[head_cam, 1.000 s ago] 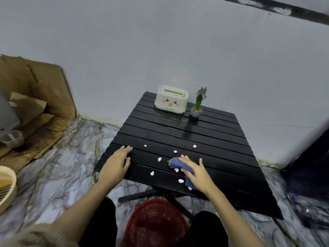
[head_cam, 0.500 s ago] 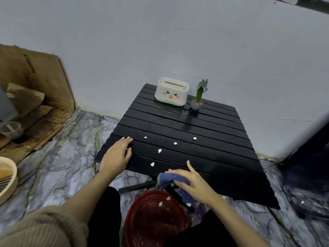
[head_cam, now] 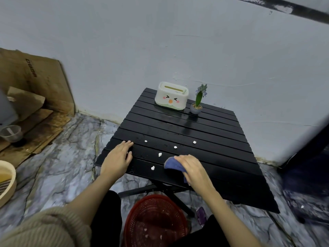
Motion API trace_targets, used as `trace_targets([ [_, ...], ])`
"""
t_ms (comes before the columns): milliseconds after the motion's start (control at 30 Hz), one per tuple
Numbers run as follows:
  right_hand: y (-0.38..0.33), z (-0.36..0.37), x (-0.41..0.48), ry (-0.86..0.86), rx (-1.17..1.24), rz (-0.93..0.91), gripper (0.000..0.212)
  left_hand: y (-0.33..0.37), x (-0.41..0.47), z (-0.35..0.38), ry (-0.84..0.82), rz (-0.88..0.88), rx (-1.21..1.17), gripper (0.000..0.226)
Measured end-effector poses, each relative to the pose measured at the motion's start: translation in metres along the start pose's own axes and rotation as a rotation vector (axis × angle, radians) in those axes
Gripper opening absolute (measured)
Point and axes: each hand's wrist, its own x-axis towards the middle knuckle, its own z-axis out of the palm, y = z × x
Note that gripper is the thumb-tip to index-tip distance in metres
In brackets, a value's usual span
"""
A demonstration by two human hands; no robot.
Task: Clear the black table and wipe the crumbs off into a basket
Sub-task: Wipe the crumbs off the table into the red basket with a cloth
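Observation:
A black slatted table [head_cam: 204, 138] stands against the wall. Several white crumbs [head_cam: 160, 154] lie on its near half. My right hand [head_cam: 194, 169] presses a blue cloth [head_cam: 173, 164] flat on the table near the front edge, just right of the nearest crumb [head_cam: 152, 168]. My left hand [head_cam: 119, 158] rests flat on the table's front left corner, fingers together, holding nothing. A red mesh basket [head_cam: 154, 221] sits on the floor below the front edge, with a few white crumbs inside.
A white tissue box with a cartoon face [head_cam: 171, 98] and a small potted plant [head_cam: 198, 102] stand at the table's far edge. Cardboard [head_cam: 33, 90] and a plastic cup [head_cam: 11, 133] lie at the left. A round bamboo tray [head_cam: 5, 182] sits at the left edge.
My right hand swept the cloth off the front edge, dropping crumbs into the basket, then came back onto the table further left. My left hand stayed put.

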Motion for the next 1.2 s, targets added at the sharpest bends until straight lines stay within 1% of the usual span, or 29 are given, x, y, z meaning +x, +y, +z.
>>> trace_targets([
  [67, -0.014, 0.009, -0.003, 0.013, -0.058, -0.131, 0.057, -0.001, 0.0, 0.001, 0.0, 0.004, 0.007, 0.04],
  [100, -0.023, 0.013, -0.007, 0.007, -0.05, -0.185, 0.062, -0.001, 0.0, 0.001, 0.0, 0.003, 0.013, 0.041],
  [133, -0.031, 0.016, -0.01, -0.005, -0.024, -0.226, 0.062, -0.001, 0.0, 0.001, 0.0, 0.001, 0.016, 0.041],
  [200, -0.044, 0.017, -0.018, -0.03, 0.052, -0.249, 0.053, -0.002, 0.001, 0.002, -0.002, -0.002, 0.014, 0.041],
  [267, -0.047, 0.01, -0.02, -0.013, 0.151, -0.183, 0.047, -0.002, 0.002, 0.001, -0.007, 0.0, 0.019, 0.041],
  [367, -0.031, -0.007, -0.018, 0.092, 0.195, -0.037, 0.051, -0.002, 0.001, 0.001, -0.011, 0.001, 0.024, 0.041],
  [500, 0.013, -0.031, -0.024, 0.185, 0.067, 0.082, 0.055, -0.001, 0.001, 0.001, -0.014, -0.002, 0.023, 0.041],
  [633, 0.038, -0.034, -0.045, 0.143, -0.009, 0.173, 0.047, -0.001, 0.001, 0.001, -0.002, 0.003, 0.02, 0.041],
  [800, 0.017, -0.013, -0.05, 0.071, 0.065, 0.175, 0.051, 0.001, 0.0, 0.0, 0.004, 0.0, 0.019, 0.041],
  [933, -0.013, 0.005, -0.043, -0.009, 0.208, 0.055, 0.053, 0.003, 0.0, -0.002, 0.001, -0.003, 0.017, 0.041],
  [1000, -0.018, 0.001, -0.036, 0.019, 0.289, 0.053, 0.052, 0.003, 0.0, -0.002, -0.017, -0.014, 0.018, 0.041],
  [1067, -0.009, -0.009, -0.025, 0.085, 0.329, 0.081, 0.048, 0.003, 0.004, -0.002, -0.016, -0.028, 0.034, 0.04],
  [1200, 0.03, -0.03, -0.001, 0.156, 0.301, 0.2, 0.048, 0.001, 0.016, -0.002, 0.007, -0.018, 0.085, 0.036],
])
